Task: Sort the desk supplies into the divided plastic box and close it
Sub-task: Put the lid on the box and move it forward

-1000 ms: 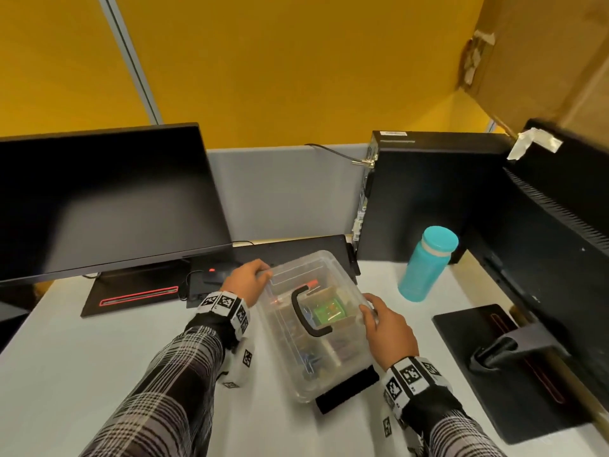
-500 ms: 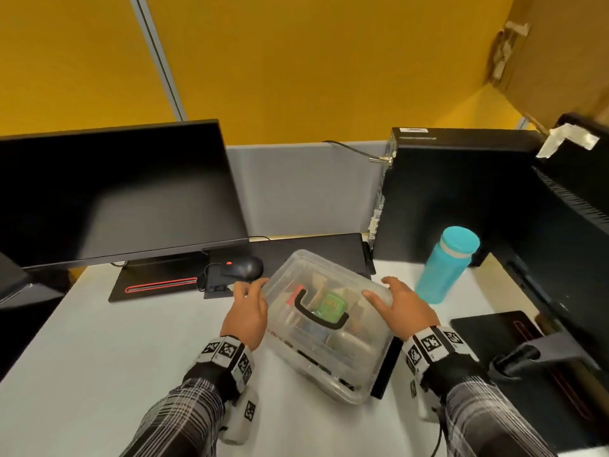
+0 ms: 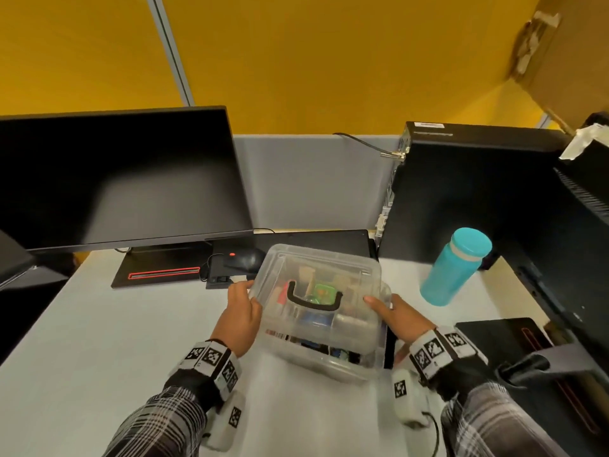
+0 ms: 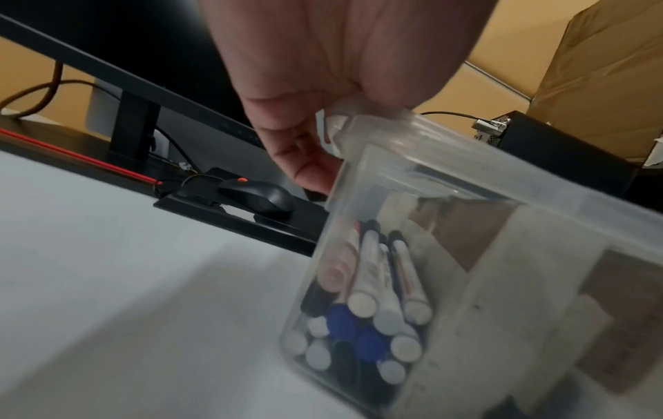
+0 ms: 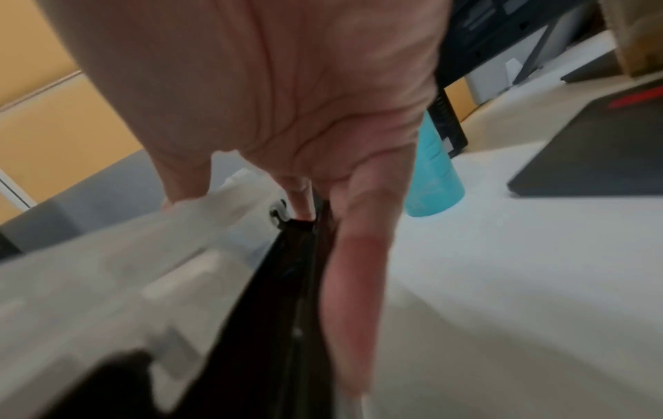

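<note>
A yellow wall and a grey partition stand behind the pale counter point(image 3: 99, 324). At the far left is a dark monitor point(image 3: 115, 179), and just right of its base lies a black mouse point(image 3: 245, 260). Next comes the left hand point(image 3: 242, 311): its thumb lies on the lid and its fingers curl under the rim at the left end of the box point(image 3: 316, 311), so it grips that end. The clear box is in the middle of the counter, with the lid on, a black handle point(image 3: 313, 300) on top, and markers point(image 4: 362, 314) visible in its left compartment. The right hand point(image 3: 397, 313) grasps the right end, thumb on the lid and fingers down beside the black latch point(image 5: 287, 283). I cannot tell if this latch is already snapped. Further right is a teal bottle point(image 3: 456, 267), near the box but not touching. The step now seems to be to fasten the lid. To do it well, press the lid flat with both thumbs first, so that the edges sit evenly, then push each latch until it locks. Keep the box level and low, because the markers can roll, and keep the right elbow away from the bottle.
</note>
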`<state>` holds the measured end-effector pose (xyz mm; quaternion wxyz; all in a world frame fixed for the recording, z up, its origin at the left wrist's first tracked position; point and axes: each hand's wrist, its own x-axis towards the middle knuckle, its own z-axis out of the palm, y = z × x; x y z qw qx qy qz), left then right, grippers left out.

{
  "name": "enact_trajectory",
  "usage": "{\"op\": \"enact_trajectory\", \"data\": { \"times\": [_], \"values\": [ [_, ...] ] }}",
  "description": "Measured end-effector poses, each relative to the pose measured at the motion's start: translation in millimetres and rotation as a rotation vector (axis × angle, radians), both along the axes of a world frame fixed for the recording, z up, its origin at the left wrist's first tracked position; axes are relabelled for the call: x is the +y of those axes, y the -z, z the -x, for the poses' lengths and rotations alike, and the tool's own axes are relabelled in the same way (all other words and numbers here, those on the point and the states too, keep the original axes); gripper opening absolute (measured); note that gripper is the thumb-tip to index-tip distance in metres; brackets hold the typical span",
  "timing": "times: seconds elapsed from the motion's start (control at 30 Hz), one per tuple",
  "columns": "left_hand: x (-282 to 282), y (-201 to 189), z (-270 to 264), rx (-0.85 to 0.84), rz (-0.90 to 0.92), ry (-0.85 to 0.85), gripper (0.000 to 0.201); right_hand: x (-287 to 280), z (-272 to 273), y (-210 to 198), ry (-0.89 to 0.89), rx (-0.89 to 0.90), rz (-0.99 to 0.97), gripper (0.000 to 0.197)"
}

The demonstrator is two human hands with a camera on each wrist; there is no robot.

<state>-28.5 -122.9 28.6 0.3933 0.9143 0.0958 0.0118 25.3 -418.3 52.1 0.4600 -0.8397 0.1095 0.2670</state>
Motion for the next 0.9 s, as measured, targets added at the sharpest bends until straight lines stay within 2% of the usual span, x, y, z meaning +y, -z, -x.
{"op": "enact_trajectory", "data": {
  "times": [0.1,0.23,0.37,0.47,0.57,0.7,0.9],
  "values": [
    [-11,-5,-2,-0.003,0.090,-0.017,0.043,3,-33,-7,-0.084,-0.073,0.137,0.072],
    [-19,-8,0,0.013,0.126,0.014,0.051,4,-45,-10,-0.119,-0.127,0.191,0.062],
    [-15,-7,10,0.059,0.090,0.026,0.053,4,-22,15,-0.061,-0.206,0.044,0.059],
    [-18,-10,22,0.044,0.054,0.050,0.052,4,-2,31,0.009,-0.245,0.033,0.066],
    [-23,-10,28,0.020,0.064,0.063,0.049,4,9,37,0.060,-0.280,0.040,0.062],
    [-27,-9,30,0.023,0.145,0.058,0.045,2,11,38,0.105,-0.371,0.027,0.055],
    [-29,-6,21,0.008,0.251,0.031,0.049,1,-7,15,0.118,-0.331,-0.141,0.048]
  ]
}}
